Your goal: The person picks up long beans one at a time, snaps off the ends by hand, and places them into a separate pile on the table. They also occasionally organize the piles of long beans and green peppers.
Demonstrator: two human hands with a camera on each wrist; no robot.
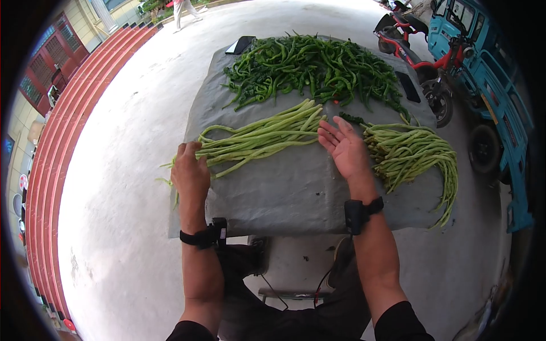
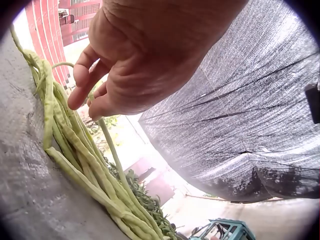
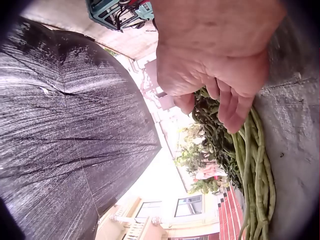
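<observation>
A loose bunch of yardlong beans (image 1: 261, 136) lies lengthwise across the grey cloth (image 1: 273, 199). At its left end is my left hand (image 1: 191, 173), back of the hand up. The left wrist view shows thumb and fingertips pinching one long bean (image 2: 111, 147), raised a little from the rest. My right hand (image 1: 348, 150) is at the other end of the bunch, palm turned inward, fingers extended and close beside the bean tips, gripping nothing. Right of it lies a second pile of yardlong beans (image 1: 415, 150), its ends drooping toward the front edge.
A wide heap of green chili peppers (image 1: 313, 65) covers the far side of the cloth. A black phone (image 1: 408, 87) lies right of it. Beyond stand a red bike (image 1: 406, 51) and a teal cargo tricycle (image 1: 495, 85). Red steps (image 1: 74, 131) run along the left.
</observation>
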